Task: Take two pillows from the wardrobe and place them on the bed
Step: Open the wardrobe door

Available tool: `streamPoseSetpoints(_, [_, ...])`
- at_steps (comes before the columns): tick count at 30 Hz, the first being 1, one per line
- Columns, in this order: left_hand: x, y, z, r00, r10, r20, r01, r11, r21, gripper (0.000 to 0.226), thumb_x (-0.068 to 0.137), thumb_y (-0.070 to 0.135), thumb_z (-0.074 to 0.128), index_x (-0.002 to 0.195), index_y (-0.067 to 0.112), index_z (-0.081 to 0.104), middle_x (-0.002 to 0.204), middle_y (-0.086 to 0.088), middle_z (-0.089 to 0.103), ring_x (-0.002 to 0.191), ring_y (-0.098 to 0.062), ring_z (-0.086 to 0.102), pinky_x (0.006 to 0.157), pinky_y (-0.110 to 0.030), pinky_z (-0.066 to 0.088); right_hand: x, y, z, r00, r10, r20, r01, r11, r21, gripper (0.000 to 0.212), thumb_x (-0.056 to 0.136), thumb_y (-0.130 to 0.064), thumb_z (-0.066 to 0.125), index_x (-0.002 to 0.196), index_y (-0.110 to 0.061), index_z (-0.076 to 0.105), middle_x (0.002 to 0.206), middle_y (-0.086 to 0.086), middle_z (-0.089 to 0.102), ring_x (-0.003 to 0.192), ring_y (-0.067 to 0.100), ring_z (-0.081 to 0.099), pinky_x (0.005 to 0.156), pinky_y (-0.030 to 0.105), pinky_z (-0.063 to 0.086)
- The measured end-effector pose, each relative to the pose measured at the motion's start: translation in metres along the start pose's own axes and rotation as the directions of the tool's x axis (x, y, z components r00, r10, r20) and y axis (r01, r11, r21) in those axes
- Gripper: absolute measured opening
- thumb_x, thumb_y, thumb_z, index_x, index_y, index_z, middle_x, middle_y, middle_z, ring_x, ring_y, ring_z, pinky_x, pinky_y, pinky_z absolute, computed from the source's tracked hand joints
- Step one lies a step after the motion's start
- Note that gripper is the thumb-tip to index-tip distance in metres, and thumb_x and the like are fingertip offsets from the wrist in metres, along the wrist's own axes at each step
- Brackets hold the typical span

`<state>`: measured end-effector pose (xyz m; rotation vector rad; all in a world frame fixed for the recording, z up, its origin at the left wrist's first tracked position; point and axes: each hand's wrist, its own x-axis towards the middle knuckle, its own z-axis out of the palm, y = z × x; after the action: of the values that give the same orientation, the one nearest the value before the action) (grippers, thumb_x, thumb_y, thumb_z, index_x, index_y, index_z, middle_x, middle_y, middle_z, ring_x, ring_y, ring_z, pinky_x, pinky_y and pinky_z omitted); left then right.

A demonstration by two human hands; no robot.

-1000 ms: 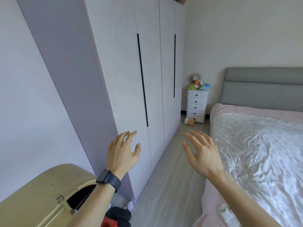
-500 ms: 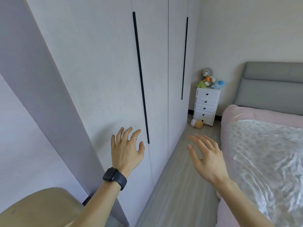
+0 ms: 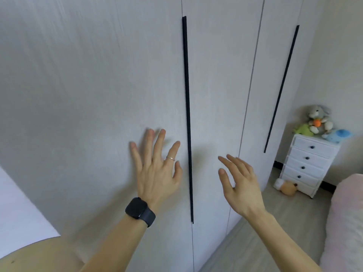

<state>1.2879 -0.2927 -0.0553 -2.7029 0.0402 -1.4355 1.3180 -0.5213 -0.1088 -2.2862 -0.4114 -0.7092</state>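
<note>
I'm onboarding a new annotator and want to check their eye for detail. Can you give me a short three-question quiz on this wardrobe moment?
1. True or false: the left hand has hold of the near black handle strip.
2. Which hand wears the black watch? A) left B) right C) neither
3. Fill in: the plush toys sit on top of the white ____.

Key
1. False. The hand is open with fingers spread, just left of the strip; no grip on it.
2. A. The right hand and its wrist are bare.
3. Drawer chest, past the far end of the shut wardrobe doors.
</note>
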Motion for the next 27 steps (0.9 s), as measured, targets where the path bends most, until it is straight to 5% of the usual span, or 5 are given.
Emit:
streamPoseSetpoints(7, [0.049,0.011,0.046,0.995,-0.043,-0.089,0.058,0.982,0.179,0.056,0.085,0.037,0.06,0.14,0.027,0.055,0.162,-0.005,0.029,0.153,-0.028,0.016,0.113,-0.071,-0.004,0.1,0.01,0.053,0.977,-0.194,-0.086,0.199,0.978,0.064,0.045,0.102,-0.042,0.042,0.146,-0.033,0.048,0.16,-0.002,0.036,0.146,0.024,0.032,0.115,0.038,0.032])
streamPoseSetpoints(14, [0.065,0.029,0.088,0.965,-0.11,-0.237,0.165,0.96,0.227,0.052,0.088,0.051,0.056,0.137,0.032,0.059,0.162,-0.009,0.027,0.152,-0.034,0.005,0.107,-0.078,-0.005,0.189,0.025,0.082,0.837,-0.472,-0.278,0.486,0.874,-0.022,0.054,0.097,-0.024,0.059,0.149,-0.021,0.046,0.162,0.019,0.027,0.152,0.037,0.022,0.116,0.057,0.029])
streamPoseSetpoints(22, [0.084,0.051,0.116,0.911,-0.251,-0.328,0.341,0.904,0.257,0.034,0.087,0.047,0.064,0.108,0.023,0.052,0.155,-0.02,0.028,0.143,-0.056,0.019,0.102,-0.084,0.005,0.23,0.052,0.135,0.687,-0.616,-0.385,0.657,0.753,-0.034,0.058,0.103,-0.043,0.037,0.158,-0.031,0.024,0.168,0.012,0.007,0.155,0.032,0.007,0.119,0.063,0.012])
streamPoseSetpoints(27, [0.085,0.07,0.111,0.901,-0.353,-0.251,0.42,0.855,0.305,0.02,0.092,0.03,0.061,0.097,0.011,0.061,0.156,-0.028,0.026,0.143,-0.059,0.016,0.101,-0.082,0.015,0.237,0.055,0.147,0.65,-0.63,-0.426,0.678,0.734,-0.051,0.059,0.101,-0.048,0.039,0.157,-0.032,0.029,0.168,0.01,0.01,0.155,0.031,0.013,0.117,0.063,0.017])
